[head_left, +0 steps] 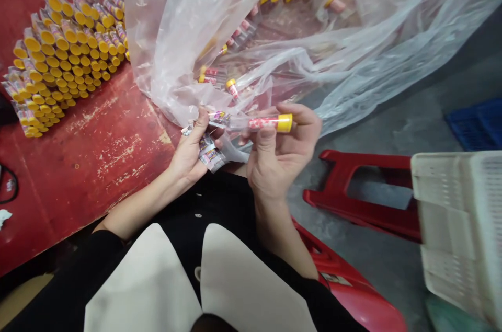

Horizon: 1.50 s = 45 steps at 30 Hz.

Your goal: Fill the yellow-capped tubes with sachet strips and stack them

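Note:
My right hand [284, 151] grips a clear tube [261, 123] of red and white candy by its yellow-capped end, thumb below and fingers behind. The tube lies level, its clear end pointing at my left hand [192, 151]. That hand is closed on several printed plastic sleeves [212, 153], silvery with purple marks. One sleeve sits at the tube's clear end; whether the tube is inside it I cannot tell. Just beyond my hands, a large clear plastic bag [164, 44] holds several loose capped tubes [232, 89].
At the left, a big stack of yellow-capped tubes [58, 60] lies on the worn red table [113, 128]. To the right stand a red plastic stool [361, 206] and a cream plastic crate [447, 217]. A blue crate [476, 123] is on the grey floor behind them.

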### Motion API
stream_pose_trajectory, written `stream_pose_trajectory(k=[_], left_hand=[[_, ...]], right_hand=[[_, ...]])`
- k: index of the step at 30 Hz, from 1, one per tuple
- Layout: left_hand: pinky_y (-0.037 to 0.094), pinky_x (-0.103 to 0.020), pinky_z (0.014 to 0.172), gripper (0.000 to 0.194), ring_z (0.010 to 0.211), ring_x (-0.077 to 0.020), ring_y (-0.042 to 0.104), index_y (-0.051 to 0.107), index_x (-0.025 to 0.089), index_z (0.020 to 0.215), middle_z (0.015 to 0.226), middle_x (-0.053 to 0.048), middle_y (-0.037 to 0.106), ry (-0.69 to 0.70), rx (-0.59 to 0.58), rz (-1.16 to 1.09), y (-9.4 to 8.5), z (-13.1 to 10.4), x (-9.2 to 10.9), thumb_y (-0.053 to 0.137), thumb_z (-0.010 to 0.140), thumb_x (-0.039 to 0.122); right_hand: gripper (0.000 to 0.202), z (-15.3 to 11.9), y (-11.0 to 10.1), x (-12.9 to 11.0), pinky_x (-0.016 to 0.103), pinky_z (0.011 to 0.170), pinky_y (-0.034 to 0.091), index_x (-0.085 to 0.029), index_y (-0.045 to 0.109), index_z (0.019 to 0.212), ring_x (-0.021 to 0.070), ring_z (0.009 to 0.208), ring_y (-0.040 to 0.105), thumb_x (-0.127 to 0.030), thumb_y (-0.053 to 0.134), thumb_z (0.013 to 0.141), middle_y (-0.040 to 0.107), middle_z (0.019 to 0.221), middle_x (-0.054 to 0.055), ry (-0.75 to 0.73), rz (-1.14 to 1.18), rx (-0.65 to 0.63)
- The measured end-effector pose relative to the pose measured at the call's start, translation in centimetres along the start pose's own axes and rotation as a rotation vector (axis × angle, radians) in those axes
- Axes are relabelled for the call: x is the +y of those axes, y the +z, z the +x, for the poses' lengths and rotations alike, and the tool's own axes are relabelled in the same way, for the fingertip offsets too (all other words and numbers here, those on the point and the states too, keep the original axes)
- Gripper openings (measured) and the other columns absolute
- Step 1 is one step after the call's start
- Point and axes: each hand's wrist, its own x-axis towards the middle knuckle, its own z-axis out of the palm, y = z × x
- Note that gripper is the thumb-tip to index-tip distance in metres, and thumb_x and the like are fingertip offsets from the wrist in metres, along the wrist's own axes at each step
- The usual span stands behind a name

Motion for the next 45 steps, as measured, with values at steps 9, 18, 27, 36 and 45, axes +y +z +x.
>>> stream_pose_trajectory(k=[9, 18, 27, 36, 45], left_hand=[[0.057, -0.021, 0.066, 0.029, 0.079, -0.0152, 0.073, 0.069, 0.015, 0.091, 0.087, -0.003, 0.074, 0.062, -0.015, 0.047, -1.3, -0.3, 0.6, 0.084, 0.082, 0.038], [0.052, -0.018, 0.055, 0.048, 0.064, -0.0094, 0.067, 0.071, 0.013, 0.102, 0.093, -0.005, 0.076, 0.173, -0.161, 0.129, -2.4, -0.9, 0.9, 0.095, 0.065, 0.031], [0.046, -0.016, 0.044, 0.067, 0.056, -0.0085, 0.064, 0.067, 0.025, 0.118, 0.091, 0.001, 0.076, 0.328, -0.164, 0.137, -3.2, -1.9, 2.0, 0.098, 0.059, 0.03], [0.046, -0.017, 0.042, 0.077, 0.049, -0.0052, 0.057, 0.065, 0.022, 0.122, 0.084, 0.004, 0.072, 0.492, -0.054, 0.051, -5.6, -1.6, 6.1, 0.1, 0.054, 0.03], [0.05, -0.017, 0.057, 0.049, 0.073, -0.0104, 0.071, 0.068, 0.024, 0.126, 0.092, -0.001, 0.076, 0.741, 0.07, -0.143, -9.2, 0.5, 17.3, 0.086, 0.08, 0.032]], right_hand=[[0.035, -1.3, -2.1, -0.8, 0.047, 0.093, 0.064, -0.028, 0.075, 0.117, 0.027, 0.104, 0.075, -0.02, 0.081, 0.084, 0.078, 0.109, 0.006, -0.271, -0.25, -0.163], [0.056, -1.7, -2.8, -2.3, 0.041, 0.091, 0.066, -0.035, 0.066, 0.139, 0.0244, 0.107, 0.077, -0.009, 0.069, 0.09, 0.076, 0.126, 0.005, -0.393, -0.455, -0.389], [0.038, -0.4, 1.1, -1.9, 0.038, 0.081, 0.063, -0.035, 0.076, 0.121, 0.0199, 0.09, 0.076, -0.012, 0.07, 0.091, 0.079, 0.098, 0.002, -0.393, -0.38, -0.264], [0.049, 0.1, 7.4, -0.2, 0.031, 0.079, 0.061, -0.035, 0.079, 0.117, 0.0173, 0.087, 0.077, 0.0, 0.075, 0.083, 0.081, 0.099, 0.0, -0.419, -0.219, -0.339], [0.016, 4.9, 24.2, 3.0, 0.036, 0.081, 0.062, -0.026, 0.08, 0.105, 0.0182, 0.09, 0.075, -0.026, 0.066, 0.097, 0.079, 0.096, 0.003, -0.411, -0.022, -0.516]])
